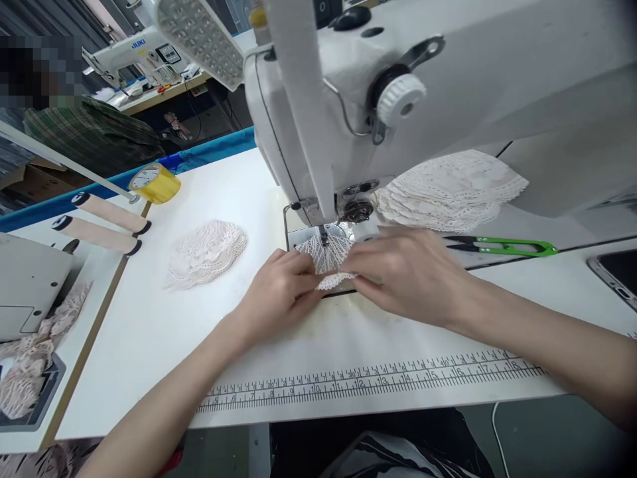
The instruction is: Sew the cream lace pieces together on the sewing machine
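A small piece of cream lace (pixel 326 251) lies under the presser foot of the white sewing machine (pixel 293 113). My left hand (pixel 284 289) pinches the lace's near left edge between thumb and fingers. From the other side, my right hand (pixel 403 275) grips the near right edge, its fingers close to the needle area. The scalloped border of the lace shows between the two hands. A stack of lace pieces (pixel 448 189) sits behind my right hand, under the machine arm. Another pile of lace (pixel 206 252) rests on the table to the left.
Green thread snips (pixel 517 247) and a phone (pixel 617 275) lie at the right. Two thread cones (pixel 94 232) and a yellow tape roll (pixel 155 183) are at the left. A ruler strip (pixel 348 385) runs along the front edge. A person in a plaid shirt (pixel 94 136) sits beyond.
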A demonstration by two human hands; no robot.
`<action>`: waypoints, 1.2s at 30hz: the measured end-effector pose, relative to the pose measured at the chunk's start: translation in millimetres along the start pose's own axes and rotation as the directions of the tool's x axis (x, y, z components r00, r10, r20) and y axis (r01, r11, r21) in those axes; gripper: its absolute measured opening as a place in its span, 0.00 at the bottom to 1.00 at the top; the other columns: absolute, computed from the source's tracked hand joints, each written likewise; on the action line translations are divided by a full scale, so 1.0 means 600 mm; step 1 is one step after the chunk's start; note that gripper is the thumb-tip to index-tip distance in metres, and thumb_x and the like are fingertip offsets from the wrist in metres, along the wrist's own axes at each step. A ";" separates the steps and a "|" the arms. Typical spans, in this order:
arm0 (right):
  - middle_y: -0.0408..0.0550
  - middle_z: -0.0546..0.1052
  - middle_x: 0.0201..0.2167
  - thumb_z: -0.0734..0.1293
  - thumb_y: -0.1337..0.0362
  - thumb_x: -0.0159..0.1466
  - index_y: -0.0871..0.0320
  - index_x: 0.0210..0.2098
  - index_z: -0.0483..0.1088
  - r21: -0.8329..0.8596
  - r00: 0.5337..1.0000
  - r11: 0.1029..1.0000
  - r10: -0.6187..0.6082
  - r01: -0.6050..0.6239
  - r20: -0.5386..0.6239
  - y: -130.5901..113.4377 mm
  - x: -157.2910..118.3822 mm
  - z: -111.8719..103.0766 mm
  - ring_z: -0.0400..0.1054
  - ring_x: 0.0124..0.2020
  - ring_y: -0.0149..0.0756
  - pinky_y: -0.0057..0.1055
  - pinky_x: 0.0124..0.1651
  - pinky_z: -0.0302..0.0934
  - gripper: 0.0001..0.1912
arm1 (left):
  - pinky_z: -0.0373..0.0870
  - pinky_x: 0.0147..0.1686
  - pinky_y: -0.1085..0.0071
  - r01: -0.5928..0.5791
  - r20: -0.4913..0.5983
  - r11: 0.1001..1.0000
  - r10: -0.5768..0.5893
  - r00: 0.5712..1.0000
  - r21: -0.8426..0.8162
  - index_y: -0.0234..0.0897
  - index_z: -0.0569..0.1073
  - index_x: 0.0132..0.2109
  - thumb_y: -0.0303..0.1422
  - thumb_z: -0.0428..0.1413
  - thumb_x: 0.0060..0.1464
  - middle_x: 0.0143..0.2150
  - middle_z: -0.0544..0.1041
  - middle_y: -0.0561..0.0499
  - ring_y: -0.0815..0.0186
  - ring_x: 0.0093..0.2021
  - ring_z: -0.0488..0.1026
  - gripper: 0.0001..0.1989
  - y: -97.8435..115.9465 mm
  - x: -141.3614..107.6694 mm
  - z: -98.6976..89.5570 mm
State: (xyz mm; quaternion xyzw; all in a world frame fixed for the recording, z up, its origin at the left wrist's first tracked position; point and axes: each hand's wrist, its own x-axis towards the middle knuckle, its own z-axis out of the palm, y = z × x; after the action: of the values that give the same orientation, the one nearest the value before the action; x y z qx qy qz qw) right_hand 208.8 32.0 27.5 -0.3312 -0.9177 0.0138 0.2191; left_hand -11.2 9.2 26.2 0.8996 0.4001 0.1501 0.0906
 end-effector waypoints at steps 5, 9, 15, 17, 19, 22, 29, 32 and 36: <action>0.45 0.81 0.34 0.62 0.73 0.61 0.57 0.30 0.77 -0.078 0.989 0.986 -0.147 0.146 -0.008 -0.003 -0.003 0.007 0.70 0.38 0.39 0.37 0.45 0.58 0.12 | 0.61 0.42 0.60 -0.085 -0.151 0.927 0.149 0.977 0.364 0.39 0.76 0.48 0.27 0.55 0.59 0.45 0.79 0.47 0.58 0.46 0.72 0.11 0.019 -0.023 0.021; 0.44 0.81 0.33 0.62 0.75 0.60 0.57 0.29 0.77 -0.059 0.990 0.988 -0.143 0.143 0.010 -0.004 -0.005 0.008 0.71 0.38 0.39 0.38 0.46 0.58 0.13 | 0.59 0.53 0.56 -0.088 -0.102 0.928 0.133 0.986 0.362 0.37 0.74 0.54 0.25 0.52 0.60 0.57 0.75 0.44 0.56 0.58 0.70 0.16 0.024 -0.028 0.023; 0.45 0.81 0.33 0.61 0.77 0.60 0.57 0.34 0.78 -0.065 0.991 0.989 -0.133 0.135 0.023 -0.005 0.000 0.005 0.72 0.36 0.38 0.38 0.45 0.58 0.15 | 0.56 0.60 0.48 -0.059 -0.111 0.949 0.098 0.989 0.311 0.38 0.74 0.53 0.27 0.50 0.62 0.55 0.76 0.43 0.58 0.56 0.73 0.15 0.020 -0.027 0.025; 0.45 0.81 0.33 0.61 0.77 0.60 0.56 0.35 0.78 -0.075 0.991 0.988 -0.134 0.136 0.025 -0.003 0.002 0.007 0.72 0.36 0.38 0.37 0.45 0.58 0.15 | 0.54 0.62 0.46 -0.051 -0.118 0.951 0.091 0.989 0.305 0.38 0.74 0.53 0.27 0.50 0.62 0.55 0.76 0.43 0.58 0.56 0.73 0.15 0.018 -0.025 0.026; 0.45 0.81 0.33 0.60 0.77 0.61 0.57 0.35 0.78 -0.090 0.990 0.986 -0.138 0.139 0.027 -0.001 0.003 0.010 0.71 0.36 0.38 0.37 0.45 0.57 0.15 | 0.52 0.64 0.44 -0.046 -0.131 0.953 0.090 0.987 0.301 0.37 0.74 0.53 0.27 0.50 0.62 0.54 0.77 0.42 0.58 0.55 0.74 0.16 0.015 -0.024 0.027; 0.46 0.81 0.33 0.60 0.76 0.62 0.58 0.36 0.77 -0.119 0.989 0.982 -0.144 0.145 0.020 0.003 0.003 0.015 0.71 0.36 0.38 0.37 0.44 0.56 0.15 | 0.46 0.66 0.40 -0.040 -0.154 0.957 0.087 0.984 0.287 0.37 0.74 0.54 0.26 0.50 0.61 0.53 0.78 0.42 0.58 0.54 0.75 0.16 0.010 -0.020 0.028; 0.45 0.80 0.29 0.60 0.77 0.63 0.59 0.32 0.76 -0.192 0.989 0.972 -0.144 0.137 -0.023 0.010 0.008 0.028 0.70 0.33 0.37 0.37 0.45 0.53 0.13 | 0.40 0.67 0.38 -0.001 -0.180 0.965 0.050 0.982 0.263 0.37 0.74 0.54 0.27 0.50 0.62 0.54 0.77 0.42 0.57 0.55 0.75 0.16 -0.001 -0.011 0.033; 0.46 0.80 0.29 0.59 0.77 0.63 0.59 0.32 0.75 -0.241 0.989 0.960 -0.146 0.141 -0.001 0.014 0.011 0.033 0.69 0.33 0.36 0.36 0.46 0.52 0.14 | 0.41 0.67 0.38 0.030 -0.189 0.964 0.021 0.982 0.264 0.38 0.74 0.54 0.27 0.49 0.63 0.54 0.77 0.43 0.57 0.55 0.74 0.16 -0.006 -0.006 0.034; 0.47 0.80 0.32 0.57 0.77 0.63 0.60 0.31 0.74 -0.328 0.989 0.934 -0.150 0.139 -0.008 0.019 0.013 0.038 0.67 0.32 0.35 0.37 0.48 0.51 0.16 | 0.41 0.67 0.38 0.046 -0.180 0.959 0.005 0.984 0.280 0.38 0.74 0.54 0.28 0.48 0.63 0.55 0.76 0.44 0.57 0.56 0.73 0.16 -0.011 -0.001 0.034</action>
State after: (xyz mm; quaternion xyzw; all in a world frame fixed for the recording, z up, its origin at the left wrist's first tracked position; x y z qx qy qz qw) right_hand 201.2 48.6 8.0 -0.2949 -0.9253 -0.1599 0.1769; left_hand -9.4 12.5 5.2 0.8819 0.4332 0.1706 -0.0738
